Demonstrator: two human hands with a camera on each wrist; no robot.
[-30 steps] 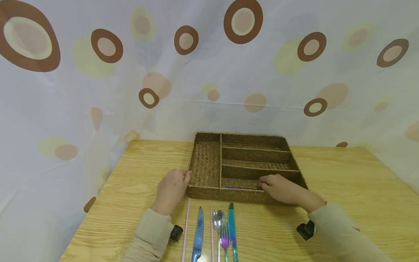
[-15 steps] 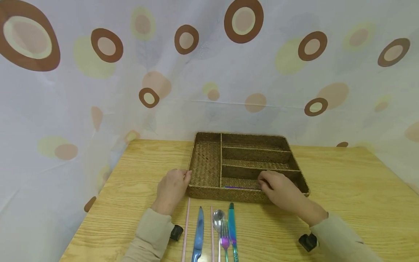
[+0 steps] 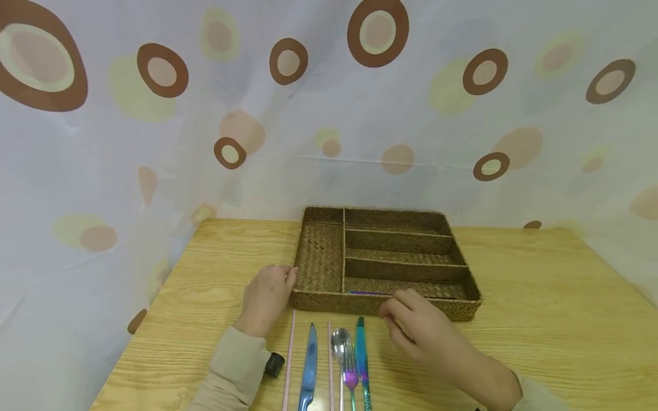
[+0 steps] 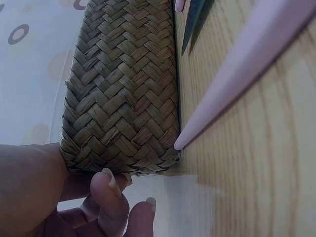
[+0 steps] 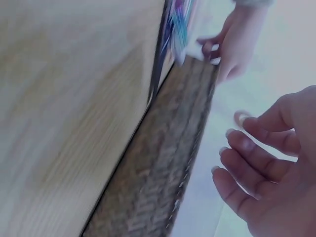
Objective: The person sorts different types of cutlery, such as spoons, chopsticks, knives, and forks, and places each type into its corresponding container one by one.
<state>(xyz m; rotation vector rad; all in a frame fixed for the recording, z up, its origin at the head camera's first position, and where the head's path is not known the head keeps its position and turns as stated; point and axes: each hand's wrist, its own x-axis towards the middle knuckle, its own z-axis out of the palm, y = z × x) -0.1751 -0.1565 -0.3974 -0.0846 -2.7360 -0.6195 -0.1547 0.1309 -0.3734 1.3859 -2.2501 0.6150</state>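
Note:
A brown woven tray [image 3: 319, 301] with several compartments stands at the back of the table. My left hand [image 3: 267, 298] grips its front left corner; in the left wrist view the fingers [image 4: 111, 202] curl by the tray's end. Just in front of the tray's front wall hovers my right hand [image 3: 424, 331], fingers loosely bent and holding nothing. A thin purple-blue piece of cutlery [image 3: 367, 293] lies in the front compartment, mostly hidden by the wall. Nearer me lie a blue table knife [image 3: 309, 365], a silver spoon [image 3: 340, 341], a fork [image 3: 350, 377] and a rainbow-coloured knife [image 3: 362, 354].
Two pink chopsticks lie among the cutlery, one chopstick [image 3: 289, 359] beside my left wrist and the other chopstick [image 3: 330, 365] beside the spoon. A patterned curtain [image 3: 360, 114] hangs right behind the tray. The wooden table [image 3: 534, 297] extends to both sides.
My right hand has come out of the tray's front compartment, towards me and a little left, over the front wall. My left hand stays at the tray's corner.

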